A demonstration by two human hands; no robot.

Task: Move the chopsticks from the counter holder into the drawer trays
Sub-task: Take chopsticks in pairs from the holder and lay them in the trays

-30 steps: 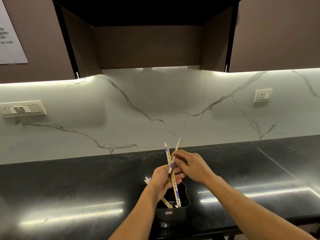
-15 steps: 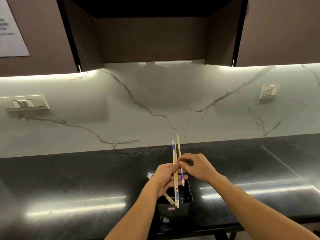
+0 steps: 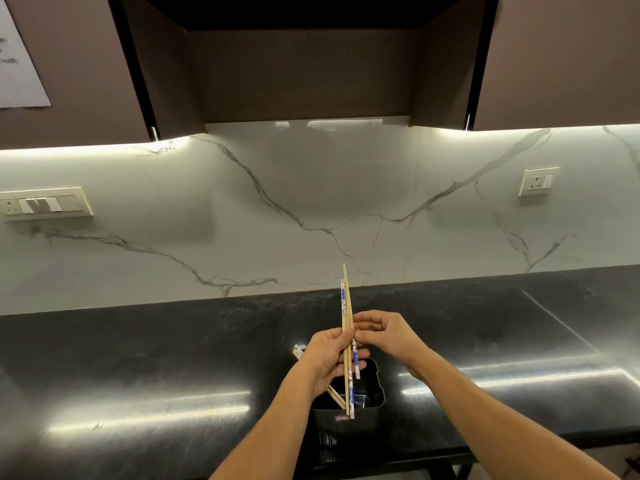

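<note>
left hand grips chopsticks upright over the holder on the desk; right hand pinches them above it too, likely squaring the bundle for carrying. leftover sticks lean inside the holder.

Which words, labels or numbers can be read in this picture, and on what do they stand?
None can be read.
Wall poster: dark print, cut off and blurred.
Black holder: small label, too small.
Wrapped chopsticks: blue print, blurred.
</note>
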